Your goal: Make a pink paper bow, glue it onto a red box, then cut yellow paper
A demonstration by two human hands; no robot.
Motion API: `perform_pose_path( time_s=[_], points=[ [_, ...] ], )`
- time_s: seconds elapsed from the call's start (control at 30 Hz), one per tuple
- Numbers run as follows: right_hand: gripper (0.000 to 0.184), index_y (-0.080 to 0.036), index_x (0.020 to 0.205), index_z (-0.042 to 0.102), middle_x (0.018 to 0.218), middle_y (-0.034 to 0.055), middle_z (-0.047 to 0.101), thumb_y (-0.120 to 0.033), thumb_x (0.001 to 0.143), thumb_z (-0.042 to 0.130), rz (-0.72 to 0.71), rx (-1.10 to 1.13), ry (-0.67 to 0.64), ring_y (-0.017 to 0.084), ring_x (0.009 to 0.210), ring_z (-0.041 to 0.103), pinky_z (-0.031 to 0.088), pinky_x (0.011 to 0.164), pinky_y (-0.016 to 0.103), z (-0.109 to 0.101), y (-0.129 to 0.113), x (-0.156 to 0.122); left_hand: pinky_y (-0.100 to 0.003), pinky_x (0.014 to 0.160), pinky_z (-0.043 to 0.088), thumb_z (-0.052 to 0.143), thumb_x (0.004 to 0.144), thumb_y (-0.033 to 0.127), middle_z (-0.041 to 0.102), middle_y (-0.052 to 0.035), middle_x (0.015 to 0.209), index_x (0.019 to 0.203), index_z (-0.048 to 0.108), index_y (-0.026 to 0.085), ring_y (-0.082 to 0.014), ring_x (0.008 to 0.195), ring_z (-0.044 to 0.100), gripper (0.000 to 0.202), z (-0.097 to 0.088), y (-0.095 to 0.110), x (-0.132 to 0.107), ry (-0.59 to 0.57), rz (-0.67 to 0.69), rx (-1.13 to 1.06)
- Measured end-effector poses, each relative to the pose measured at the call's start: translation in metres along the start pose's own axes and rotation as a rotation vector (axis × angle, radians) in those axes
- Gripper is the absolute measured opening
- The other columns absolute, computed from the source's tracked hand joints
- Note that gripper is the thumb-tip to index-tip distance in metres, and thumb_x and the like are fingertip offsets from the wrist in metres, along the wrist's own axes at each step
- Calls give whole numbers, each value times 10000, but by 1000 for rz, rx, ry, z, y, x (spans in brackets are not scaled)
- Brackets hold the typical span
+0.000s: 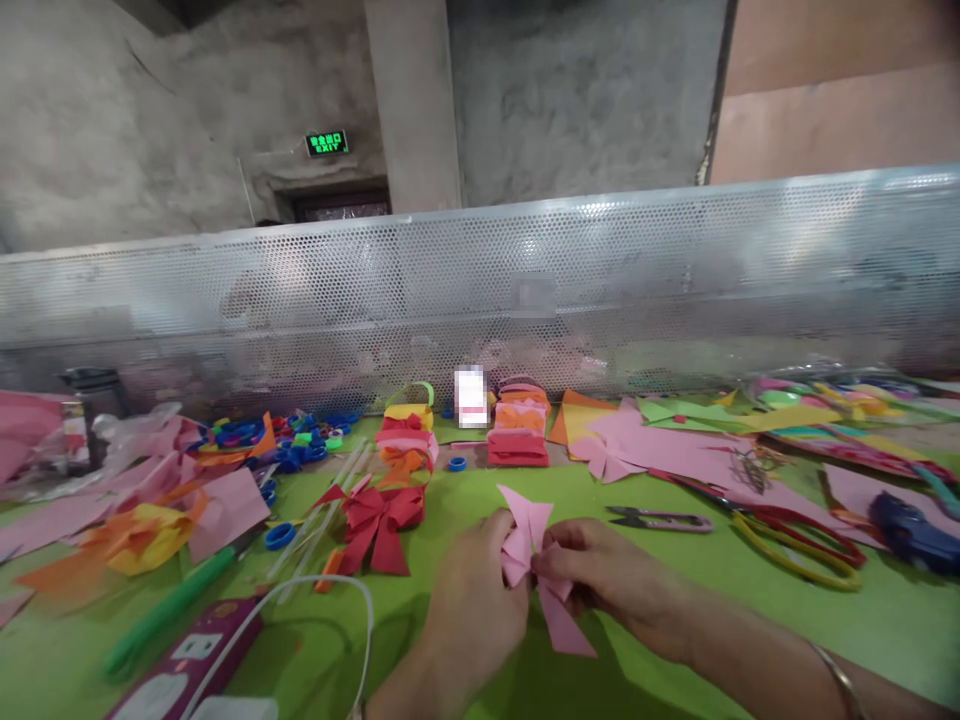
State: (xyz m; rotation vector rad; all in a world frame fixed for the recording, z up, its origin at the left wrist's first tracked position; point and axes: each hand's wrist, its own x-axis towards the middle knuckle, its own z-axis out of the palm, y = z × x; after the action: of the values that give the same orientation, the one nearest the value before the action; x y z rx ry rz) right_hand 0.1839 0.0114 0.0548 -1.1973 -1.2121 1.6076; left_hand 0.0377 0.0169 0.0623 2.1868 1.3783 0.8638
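Observation:
A pink bow [530,515] of folded sheet material, with pointed tails, is between my two hands above the green table. My left hand [480,575] is closed around its left side. With finger and thumb, my right hand [600,565] pinches the loops near its middle; some of those fingers are hidden behind the pink folds. One pink tail hangs below the hands. To the left lies a finished-looking red bow [382,520]. Thread snips [660,519] rest just beyond my right hand, beside large scissors with red and yellow handles [799,545].
A purple power strip [217,640] with a white cable [367,610] and a green-handled tool [172,610] are at front left. Stacked bows [519,430], blue tape rings [280,536] and pink sheets [675,450] lie around. A perforated metal screen [450,270] closes the back.

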Motion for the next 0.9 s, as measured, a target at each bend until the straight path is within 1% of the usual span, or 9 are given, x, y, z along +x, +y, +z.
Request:
perform_pose_path(
  time_s=[0.13, 0.3, 0.4, 0.47, 0.53, 0.6, 0.77, 0.83, 0.9],
  points=[
    [91, -156, 567, 517, 499, -44, 500, -178, 648, 553, -76, -184, 70, 66, 461, 421, 270, 458, 194, 0, -3, 1, -241, 530, 320, 519, 613, 82, 545, 17, 653, 740, 517, 192, -133, 591, 470, 168, -3, 6, 1, -48, -54, -185],
    [101, -170, 552, 494, 517, -57, 470, -164, 647, 525, -255, -364, 150, 81, 499, 420, 291, 474, 198, -4, -2, 5, -262, 649, 434, 553, 606, 112, 611, -11, 768, 865, 545, 178, -178, 742, 580, 267, -9, 12, 4, -202, -173, -638],
    [88, -173, 570, 511, 535, -45, 489, -188, 657, 515, -326, -415, 154, 101, 520, 446, 314, 487, 209, -5, 1, 7, -294, 747, 442, 587, 608, 142, 653, -54, 877, 881, 578, 160, -213, 861, 601, 274, -11, 10, 6, -170, -246, -687],
    [92, -174, 581, 516, 534, -40, 498, -198, 670, 508, -371, -412, 143, 109, 525, 459, 327, 495, 215, -4, 2, 7, -297, 751, 439, 608, 613, 168, 656, -84, 938, 911, 595, 144, -224, 895, 595, 299, -11, 8, 6, -109, -268, -633],
    [114, -180, 588, 511, 520, -41, 498, -212, 697, 498, -414, -412, 158, 113, 514, 463, 337, 494, 219, -2, 2, 5, -288, 708, 438, 640, 607, 196, 652, -93, 940, 936, 597, 137, -215, 852, 593, 337, -11, 6, 7, -15, -279, -546],
    [132, -180, 604, 521, 523, -36, 509, -221, 726, 489, -449, -440, 198, 118, 514, 475, 351, 495, 222, 0, 1, 2, -272, 639, 426, 663, 592, 213, 658, -71, 842, 903, 610, 141, -190, 738, 587, 323, -9, 4, 8, 27, -280, -514],
    [160, -172, 662, 581, 583, -5, 582, -238, 773, 487, -528, -545, 226, 130, 560, 538, 417, 530, 221, 1, 2, -1, -250, 575, 409, 663, 597, 230, 642, -6, 636, 902, 602, 161, -146, 578, 573, 318, 3, -6, 9, -77, -240, -806],
    [165, -176, 670, 594, 591, 2, 604, -247, 784, 497, -602, -597, 254, 131, 550, 550, 430, 520, 216, -1, 4, 0, -234, 514, 378, 667, 586, 220, 624, 20, 562, 938, 560, 180, -129, 498, 547, 370, 7, -12, 8, -60, -283, -838],
    [151, -187, 694, 604, 605, 9, 624, -234, 795, 502, -727, -654, 297, 133, 538, 565, 445, 512, 217, -5, 6, 3, -225, 467, 350, 677, 558, 223, 638, 19, 582, 914, 514, 207, -131, 475, 553, 392, 9, -15, 6, -40, -392, -917]
  ],
)
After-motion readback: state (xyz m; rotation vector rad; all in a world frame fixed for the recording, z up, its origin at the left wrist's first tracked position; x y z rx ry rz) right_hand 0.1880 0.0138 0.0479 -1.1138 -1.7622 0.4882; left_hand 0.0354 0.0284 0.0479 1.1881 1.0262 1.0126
